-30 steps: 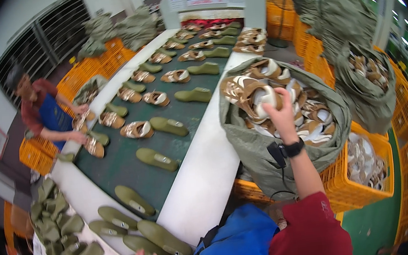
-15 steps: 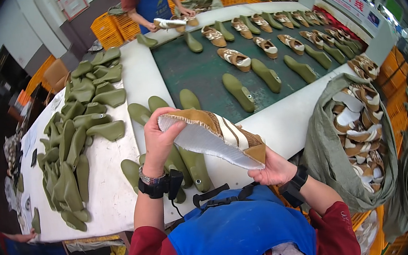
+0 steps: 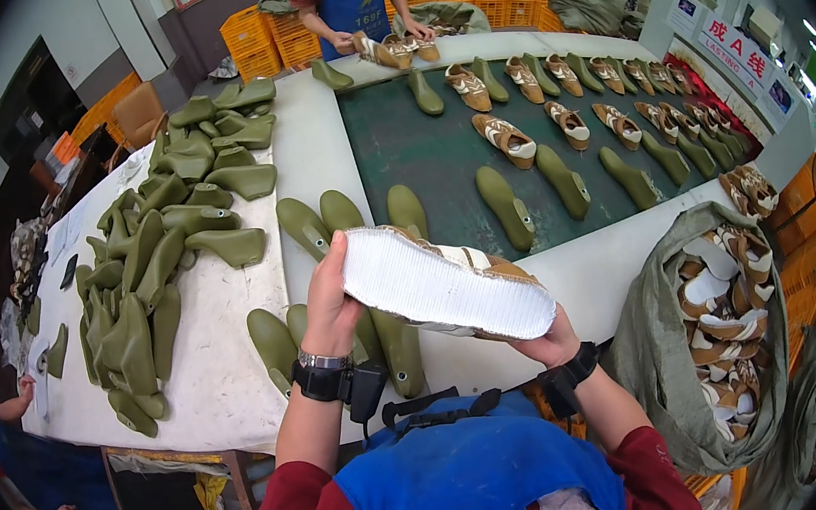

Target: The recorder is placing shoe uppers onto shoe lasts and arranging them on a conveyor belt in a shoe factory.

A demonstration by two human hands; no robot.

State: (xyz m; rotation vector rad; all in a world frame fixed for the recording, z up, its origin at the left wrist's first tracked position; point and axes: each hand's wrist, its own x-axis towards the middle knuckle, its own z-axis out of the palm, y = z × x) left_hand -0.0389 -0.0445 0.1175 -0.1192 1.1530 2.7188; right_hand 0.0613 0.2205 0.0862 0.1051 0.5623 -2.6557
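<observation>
Both my hands hold a brown-and-white shoe upper (image 3: 447, 286) above the near edge of the white table, its ribbed white bottom turned up toward me. My left hand (image 3: 332, 309) grips one end, thumb along the edge. The other end rests in my right hand (image 3: 551, 341), whose fingers are partly hidden beneath it. Several green shoe lasts (image 3: 397, 349) lie on the table just behind and below my left hand.
A heap of green lasts (image 3: 141, 255) covers the left table. Shoe uppers and lasts stand in rows on the green conveyor belt (image 3: 428, 167). At right is a grey-green sack (image 3: 638, 329) full of uppers. Across the table a co-worker in a blue apron (image 3: 355, 7) handles shoes; another person's hand (image 3: 17, 400) shows at far left.
I have tilted the shoe upper so its white bottom faces me more fully. The co-worker across the table has lowered a shoe. My view has shifted slightly left.
</observation>
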